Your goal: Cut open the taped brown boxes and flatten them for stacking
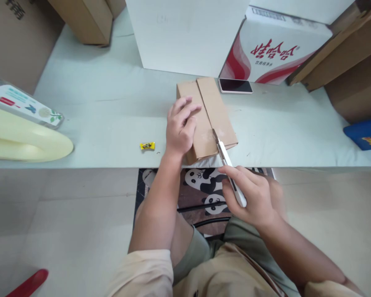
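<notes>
Pale green cloth (111, 111) covers the tabletop (281, 123); near its front edge, askew, lies the box (218, 111). The left hand (181, 126), fingers loosely spread, rests on the box's left flap, gripping nothing; too light a press could let the box skid. The right hand (250, 194) is closed around the knife (224, 154), its blade (215, 134) at the seam. Too much force could make it slip towards those fingers or cut too deep. Smaller still, a yellow packet (147, 146) lies left of the box, apart from it.
</notes>
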